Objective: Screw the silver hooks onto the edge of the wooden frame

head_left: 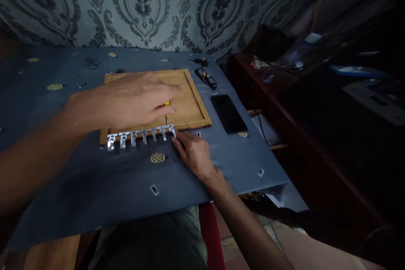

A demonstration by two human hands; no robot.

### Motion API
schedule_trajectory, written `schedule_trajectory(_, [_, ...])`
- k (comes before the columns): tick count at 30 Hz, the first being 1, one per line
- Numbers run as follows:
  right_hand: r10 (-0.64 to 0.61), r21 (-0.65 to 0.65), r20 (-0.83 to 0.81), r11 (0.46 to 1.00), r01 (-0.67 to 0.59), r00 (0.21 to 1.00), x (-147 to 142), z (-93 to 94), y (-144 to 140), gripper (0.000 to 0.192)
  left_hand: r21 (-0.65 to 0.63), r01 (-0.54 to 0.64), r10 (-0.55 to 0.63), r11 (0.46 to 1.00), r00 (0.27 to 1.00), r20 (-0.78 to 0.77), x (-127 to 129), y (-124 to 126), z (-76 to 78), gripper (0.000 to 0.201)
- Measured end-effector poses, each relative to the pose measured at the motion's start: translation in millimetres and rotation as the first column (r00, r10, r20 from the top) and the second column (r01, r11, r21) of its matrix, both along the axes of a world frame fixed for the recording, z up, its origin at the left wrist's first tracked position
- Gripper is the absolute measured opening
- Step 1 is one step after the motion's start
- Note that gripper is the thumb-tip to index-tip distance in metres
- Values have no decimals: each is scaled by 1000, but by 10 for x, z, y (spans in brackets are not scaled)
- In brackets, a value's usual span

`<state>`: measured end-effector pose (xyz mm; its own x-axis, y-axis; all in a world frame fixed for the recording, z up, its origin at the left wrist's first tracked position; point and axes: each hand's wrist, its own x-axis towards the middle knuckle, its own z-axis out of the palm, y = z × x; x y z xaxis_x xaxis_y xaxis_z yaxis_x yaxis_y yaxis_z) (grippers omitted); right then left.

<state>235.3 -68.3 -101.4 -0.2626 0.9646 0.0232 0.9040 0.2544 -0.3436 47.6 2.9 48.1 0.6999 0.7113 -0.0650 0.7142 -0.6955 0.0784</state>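
Free room and obstacles, placed relative to the wooden board (186,105): the board's near edge is lined by a row of metal clips (141,136); its middle is covered by the left hand (126,101), its near right corner is closed off by the right hand (193,152); just right of it a black phone (228,113) lies flat; behind its right corner eyeglasses (206,77) lie; open blue cloth (47,105) is left to its left and on the near side.
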Motion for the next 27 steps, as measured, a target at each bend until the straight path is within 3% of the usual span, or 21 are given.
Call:
schedule_trajectory(14, [21,4,-1,1000,-21,1000,18,-10,13,39,-16,-68,66,998,995,-75,38,84,-10,29])
schedule_trajectory(23, [44,59,-15,997,-43,999,32,-51,13,39,97,174,-182,980,979,86,3,102,-94,32])
schedule_trajectory(27, [55,104,-24,993,-53,998,41,-82,9,38,85,161,-168,983,983,76,19,107,-121,31])
